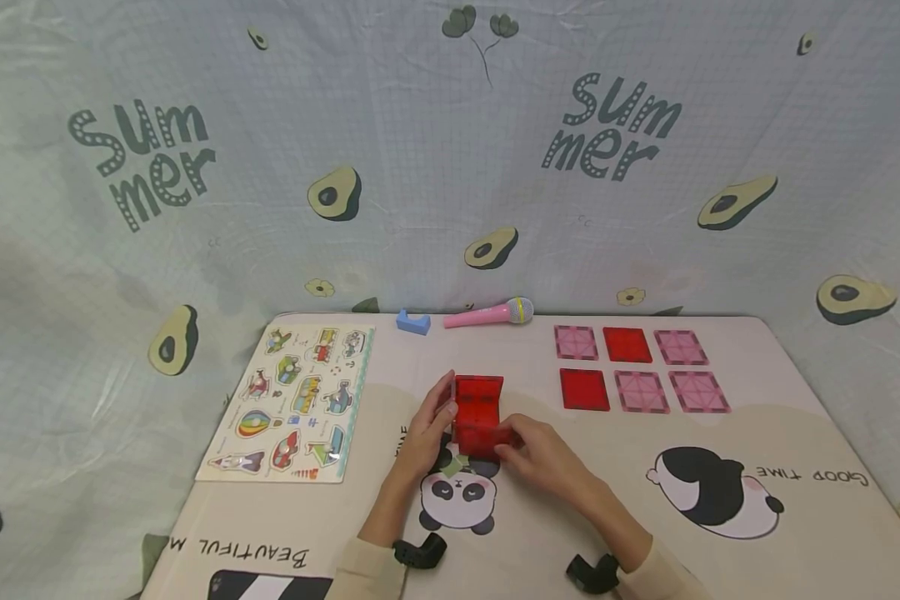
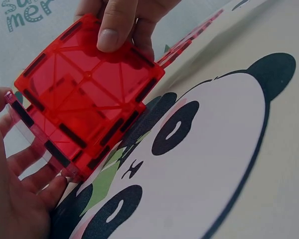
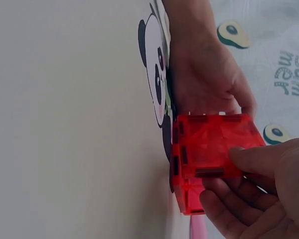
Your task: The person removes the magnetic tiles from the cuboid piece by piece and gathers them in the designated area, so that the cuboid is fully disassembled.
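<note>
A small open structure of translucent red magnetic tiles (image 1: 479, 410) stands before me, with one red tile flat at its base and another upright at the back. On its left side stands a pink magnetic tile (image 2: 40, 137). My left hand (image 1: 426, 433) holds this pink tile, fingers against its outer face and thumb near its upper edge. At the near side, my right hand (image 1: 543, 454) pinches a red tile (image 3: 214, 142) between thumb and fingers. That tile is tilted at the near end of the structure; whether its lower edge touches the base I cannot tell.
Two rows of pink and red tiles (image 1: 642, 392) lie at the back right. A pink toy microphone (image 1: 487, 314) and a blue tape-dispenser-like piece (image 1: 413, 322) lie at the back edge. A picture puzzle board (image 1: 292, 408) lies left. A black-and-white striped object (image 1: 270, 586) shows at the front.
</note>
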### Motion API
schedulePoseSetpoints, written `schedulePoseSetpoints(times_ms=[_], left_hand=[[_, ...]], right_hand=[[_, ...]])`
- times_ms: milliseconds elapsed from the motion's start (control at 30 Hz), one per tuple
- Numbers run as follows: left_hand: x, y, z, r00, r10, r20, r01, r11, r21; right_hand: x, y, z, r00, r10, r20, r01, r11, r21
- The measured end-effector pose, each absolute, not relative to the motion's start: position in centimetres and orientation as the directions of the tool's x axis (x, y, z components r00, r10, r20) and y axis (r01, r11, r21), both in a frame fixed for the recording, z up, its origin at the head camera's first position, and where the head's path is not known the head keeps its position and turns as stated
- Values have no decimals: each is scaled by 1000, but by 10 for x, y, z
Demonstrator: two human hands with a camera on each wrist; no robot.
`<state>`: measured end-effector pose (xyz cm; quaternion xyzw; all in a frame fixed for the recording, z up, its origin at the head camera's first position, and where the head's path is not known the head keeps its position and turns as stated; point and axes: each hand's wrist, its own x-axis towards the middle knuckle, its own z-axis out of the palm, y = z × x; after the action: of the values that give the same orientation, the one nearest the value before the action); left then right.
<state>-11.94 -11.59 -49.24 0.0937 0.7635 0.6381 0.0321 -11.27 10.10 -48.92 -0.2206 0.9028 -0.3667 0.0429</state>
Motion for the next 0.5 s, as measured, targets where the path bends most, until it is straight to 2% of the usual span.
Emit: schedulePoseSetpoints(times_ms=[100, 300, 500], left_hand=[[-121, -115, -497, -981, 180, 77, 108, 169, 980], [-134, -115, -530, -983, 156, 100, 123, 148, 981], [-137, -116, -538, -979, 153, 135, 155, 127, 980]], right_hand=[[-112, 105, -489, -904, -421, 73, -352, 638, -684], [-110, 116, -489, -911, -404, 82, -343, 631, -696], [-108, 125, -487, -922, -378, 87, -328, 642, -693]])
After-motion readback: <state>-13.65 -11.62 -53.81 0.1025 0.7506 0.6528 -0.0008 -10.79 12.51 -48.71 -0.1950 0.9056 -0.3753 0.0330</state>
